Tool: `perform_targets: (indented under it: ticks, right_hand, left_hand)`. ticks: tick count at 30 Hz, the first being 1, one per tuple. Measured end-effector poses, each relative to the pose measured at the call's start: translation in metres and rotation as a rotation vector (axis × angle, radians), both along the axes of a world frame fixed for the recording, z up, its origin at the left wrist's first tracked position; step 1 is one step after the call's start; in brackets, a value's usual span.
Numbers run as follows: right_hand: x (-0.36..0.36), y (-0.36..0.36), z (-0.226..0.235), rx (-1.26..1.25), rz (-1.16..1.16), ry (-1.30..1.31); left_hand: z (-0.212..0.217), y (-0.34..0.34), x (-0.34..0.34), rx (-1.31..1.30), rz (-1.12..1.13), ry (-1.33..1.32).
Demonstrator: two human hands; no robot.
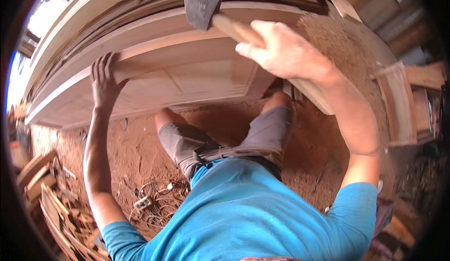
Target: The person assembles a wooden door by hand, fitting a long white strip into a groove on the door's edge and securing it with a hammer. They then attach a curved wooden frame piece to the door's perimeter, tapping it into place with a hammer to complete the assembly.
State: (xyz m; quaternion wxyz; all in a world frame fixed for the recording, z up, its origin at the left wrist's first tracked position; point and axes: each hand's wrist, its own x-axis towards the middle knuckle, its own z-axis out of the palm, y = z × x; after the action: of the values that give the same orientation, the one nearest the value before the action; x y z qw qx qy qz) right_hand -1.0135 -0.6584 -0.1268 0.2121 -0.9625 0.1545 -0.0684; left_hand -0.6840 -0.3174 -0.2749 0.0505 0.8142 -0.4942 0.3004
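A wooden panel door [206, 80] stands on its long edge in front of my legs. My left hand [104, 73] grips its upper edge near the left end, fingers over the top and thumb on the near side. My right hand [286, 50] is closed round the pale wooden handle of an axe [202, 3], raised above the door toward the right. The axe's wide dark metal head points away from me, over the door's upper edge. Beyond my right wrist, the handle's lower end slopes down past my forearm.
Several boards [140, 5] and panels are stacked behind the door. Sawdust [337, 45] is heaped at the far right. A wooden frame [398, 104] stands on the right. Tangled cable [164, 202] lies on the reddish dirt floor, with wood offcuts [61, 214] at the lower left.
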Motion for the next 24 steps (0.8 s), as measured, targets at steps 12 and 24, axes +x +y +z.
perform_targets:
  ticks: [12,24]
  right_hand:
    - [-0.122,-0.074,-0.018,0.173,-0.403,0.212]
    - [-0.145,-0.086,-0.075,0.696,-0.451,-0.145]
  left_hand:
    - [-0.001,-0.009,0.002,0.025,0.007,-0.046]
    - [-0.007,-0.001,0.008,0.032,-0.008,-0.075]
